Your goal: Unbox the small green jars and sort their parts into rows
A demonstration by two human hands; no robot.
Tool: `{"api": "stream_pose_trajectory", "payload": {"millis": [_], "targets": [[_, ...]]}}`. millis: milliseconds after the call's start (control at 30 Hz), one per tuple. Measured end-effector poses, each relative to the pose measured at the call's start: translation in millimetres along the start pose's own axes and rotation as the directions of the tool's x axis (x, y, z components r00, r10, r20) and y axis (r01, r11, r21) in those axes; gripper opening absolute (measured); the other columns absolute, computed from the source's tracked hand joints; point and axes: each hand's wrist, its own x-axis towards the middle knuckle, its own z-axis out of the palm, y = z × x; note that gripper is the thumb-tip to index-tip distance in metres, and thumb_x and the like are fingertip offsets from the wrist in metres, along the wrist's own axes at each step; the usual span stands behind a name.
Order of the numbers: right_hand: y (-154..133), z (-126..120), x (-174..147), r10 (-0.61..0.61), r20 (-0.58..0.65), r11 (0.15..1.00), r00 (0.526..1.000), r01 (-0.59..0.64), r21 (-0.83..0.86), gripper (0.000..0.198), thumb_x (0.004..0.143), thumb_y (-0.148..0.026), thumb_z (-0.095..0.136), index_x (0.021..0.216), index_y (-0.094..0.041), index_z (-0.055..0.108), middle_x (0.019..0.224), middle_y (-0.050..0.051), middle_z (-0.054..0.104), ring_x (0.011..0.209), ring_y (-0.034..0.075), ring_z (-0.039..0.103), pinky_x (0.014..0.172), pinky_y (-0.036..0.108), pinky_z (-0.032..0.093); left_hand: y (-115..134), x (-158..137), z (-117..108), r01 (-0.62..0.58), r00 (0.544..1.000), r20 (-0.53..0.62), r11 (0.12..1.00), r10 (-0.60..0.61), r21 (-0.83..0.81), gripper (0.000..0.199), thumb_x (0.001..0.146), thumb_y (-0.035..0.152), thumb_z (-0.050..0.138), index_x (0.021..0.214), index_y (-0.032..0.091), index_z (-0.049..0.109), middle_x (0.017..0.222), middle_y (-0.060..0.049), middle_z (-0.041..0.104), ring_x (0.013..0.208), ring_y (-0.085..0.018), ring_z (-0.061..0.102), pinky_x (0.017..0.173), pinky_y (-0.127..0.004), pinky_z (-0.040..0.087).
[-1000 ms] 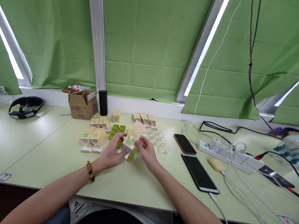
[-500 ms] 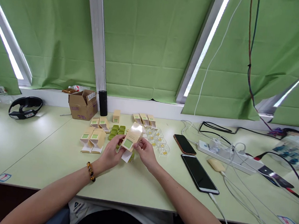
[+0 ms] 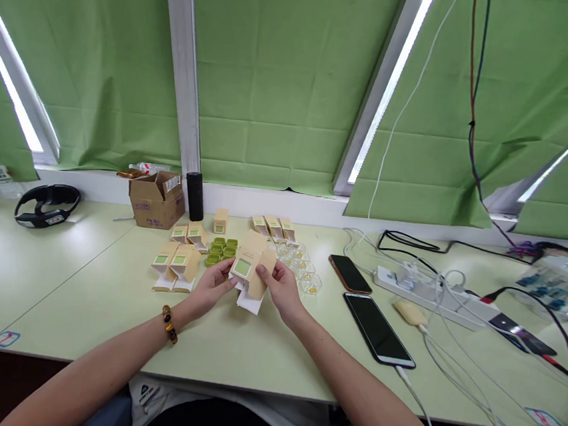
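Note:
Between my two hands is a small kraft cardboard box with a green square on its front and white flaps hanging open below. My left hand pinches its left side; my right hand grips the right side, thumb on the brown panel. Just behind it are several green square cups. To the right sit several clear small cups with yellow centres. Left of my hands stand more kraft boxes with lower flaps open, and three others are at the back.
A brown carton and a black cylinder stand at the back, with a black headset farther left. Two phones, a white power strip and tangled cables lie to the right.
The box has been turned and its side panel now shows, opened into a fuller shape. My right hand has shifted slightly right, its thumb now on the side panel.

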Motion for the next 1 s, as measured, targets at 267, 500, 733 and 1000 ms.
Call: {"api": "stream_pose_trajectory", "payload": {"millis": [267, 500, 733, 1000], "targets": [[-0.7, -2.6, -2.1, -0.036, -0.072, 0.998, 0.997, 0.032, -0.053, 0.044, 0.071, -0.054, 0.089, 0.097, -0.022, 0.074, 0.103, 0.009, 0.081, 0.088, 0.029, 0.076, 0.079, 0.043, 0.063, -10.8, 4.8, -3.8, 0.036, 0.998, -0.049, 0.994, -0.031, 0.103, 0.042, 0.092, 0.056, 0.071, 0.108, 0.018, 0.073, 0.106, -0.011, 0.075, 0.094, -0.023, 0.069, 0.082, -0.034, 0.055], [1.1, -3.8, -9.2, -0.234, -0.013, 0.940, 0.972, 0.222, -0.258, 0.032, 0.083, -0.052, 0.078, 0.096, -0.023, 0.076, 0.093, 0.006, 0.076, 0.087, 0.026, 0.068, 0.078, 0.039, 0.058, -13.7, 6.5, -8.2, -0.036, 0.977, -0.180, 0.922, 0.114, 0.384, 0.038, 0.088, 0.052, 0.074, 0.074, 0.019, 0.062, 0.069, 0.000, 0.061, 0.067, -0.015, 0.054, 0.063, -0.027, 0.045], [-8.8, -2.5, -17.4, -0.548, 0.067, 0.733, 0.834, 0.517, -0.442, 0.040, 0.088, -0.031, 0.072, 0.127, -0.027, 0.064, 0.122, 0.009, 0.068, 0.114, 0.028, 0.062, 0.099, 0.044, 0.050, 3.6, 4.7, -19.9, -0.396, 0.782, -0.163, 0.682, 0.601, 0.615, 0.010, 0.095, 0.032, 0.069, 0.095, 0.023, 0.074, 0.096, -0.007, 0.075, 0.089, -0.022, 0.069, 0.080, -0.039, 0.056], [-1.9, -1.4, -14.7, -0.603, 0.140, 0.618, 0.786, 0.571, -0.541, 0.040, 0.087, -0.023, 0.067, 0.126, -0.028, 0.061, 0.130, 0.011, 0.063, 0.127, 0.032, 0.057, 0.105, 0.051, 0.049, 2.5, -0.1, -33.2, -0.407, 0.686, 0.088, 0.281, 0.722, 0.869, 0.012, 0.095, 0.027, 0.066, 0.097, 0.033, 0.076, 0.102, -0.006, 0.077, 0.095, -0.026, 0.068, 0.092, -0.052, 0.049]]}}
